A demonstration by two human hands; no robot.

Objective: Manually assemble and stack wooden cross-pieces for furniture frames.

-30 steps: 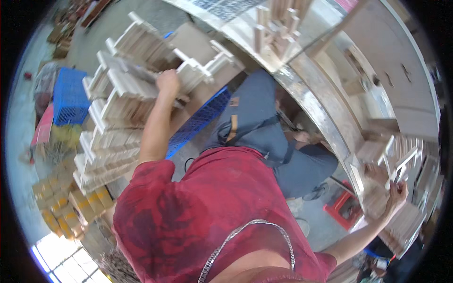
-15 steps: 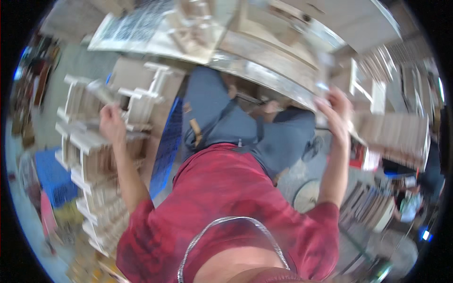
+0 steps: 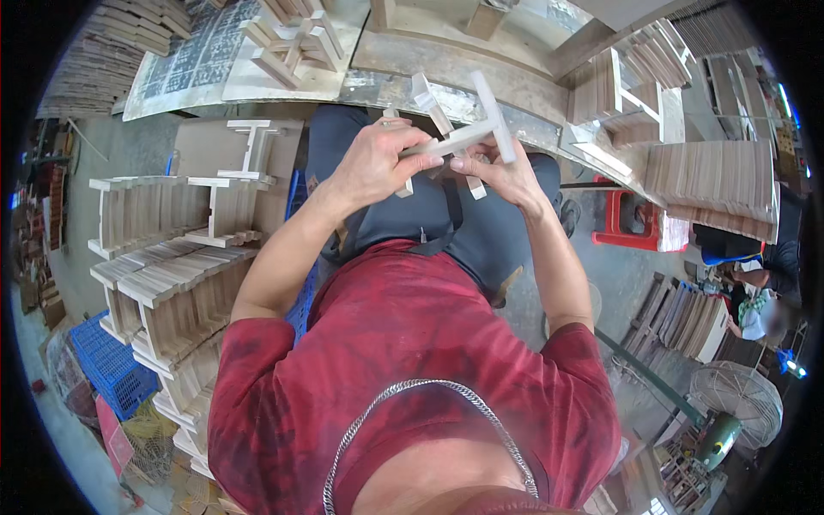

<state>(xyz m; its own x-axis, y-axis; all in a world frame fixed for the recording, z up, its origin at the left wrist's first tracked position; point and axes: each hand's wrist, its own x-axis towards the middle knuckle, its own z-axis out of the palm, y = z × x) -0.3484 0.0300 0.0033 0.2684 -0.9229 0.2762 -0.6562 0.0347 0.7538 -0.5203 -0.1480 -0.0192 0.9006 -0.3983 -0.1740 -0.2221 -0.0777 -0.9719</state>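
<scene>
Evidently, with stacked wooden parts ranged to the left, the crossbar of a pale wooden frame is pinched between thumb and fingers of the left hand, the frame being held above the lap, its right portion gripped by the curled right hand. Light, stiff, hardly slippery handling would be expected (thin ends might chip), so a hold is best taken along the crossbar.

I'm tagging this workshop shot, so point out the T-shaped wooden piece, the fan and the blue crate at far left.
T-shaped wooden piece (image 3: 493, 118): head view, on its crossbar.
Fan (image 3: 736, 399): head view, on its wire cage.
Blue crate (image 3: 112, 364): head view, on its lattice.
</scene>
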